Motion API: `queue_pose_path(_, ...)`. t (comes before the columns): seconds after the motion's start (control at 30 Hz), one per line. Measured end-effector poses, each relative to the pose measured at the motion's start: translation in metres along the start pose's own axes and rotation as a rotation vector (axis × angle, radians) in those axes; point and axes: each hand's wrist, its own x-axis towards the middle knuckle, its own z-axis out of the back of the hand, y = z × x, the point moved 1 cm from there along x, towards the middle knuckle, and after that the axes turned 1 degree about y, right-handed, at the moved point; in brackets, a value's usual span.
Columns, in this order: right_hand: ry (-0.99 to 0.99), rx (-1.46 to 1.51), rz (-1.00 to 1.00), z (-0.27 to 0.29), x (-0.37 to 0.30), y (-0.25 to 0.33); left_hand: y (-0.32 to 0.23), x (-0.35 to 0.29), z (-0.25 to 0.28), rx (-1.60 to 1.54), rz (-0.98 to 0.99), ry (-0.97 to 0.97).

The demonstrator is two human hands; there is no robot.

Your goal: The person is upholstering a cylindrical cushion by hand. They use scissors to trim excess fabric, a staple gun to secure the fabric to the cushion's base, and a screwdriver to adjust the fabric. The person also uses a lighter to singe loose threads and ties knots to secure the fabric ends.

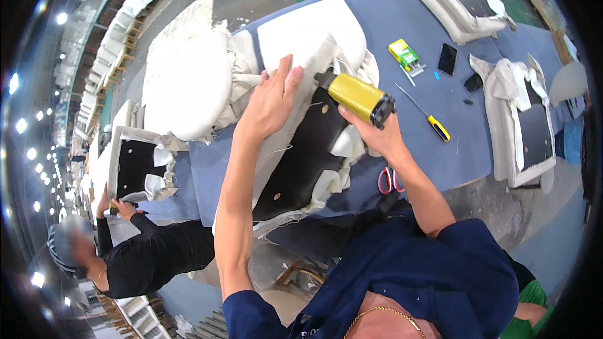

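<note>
My right hand (380, 132) grips a yellow and black staple gun (355, 95), its nose over the far end of an upholstered chair part. This part has a black backing (295, 160) and light grey fabric (321, 56) along its edge. My left hand (270, 103) lies against the fabric left of the tool, fingers stretched out and holding nothing I can see. White padding (340, 144) and loose fabric gather along the right side of the backing. Just beyond my hands is a white padded cushion (313, 28).
Right of the tool lie a screwdriver (433, 122), a black phone (447, 59) and a green-yellow box (404, 54). Red-handled scissors (388, 181) rest near my right forearm. More upholstered parts (521, 125) stand on the blue table (465, 154). A co-worker (151, 248) works at left.
</note>
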Motion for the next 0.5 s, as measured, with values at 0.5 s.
queue_pose_path(0.5,0.171,0.078,-0.249,0.019,-0.008,0.025,-0.032,-0.016,-0.016,0.396,-0.135,-0.143)
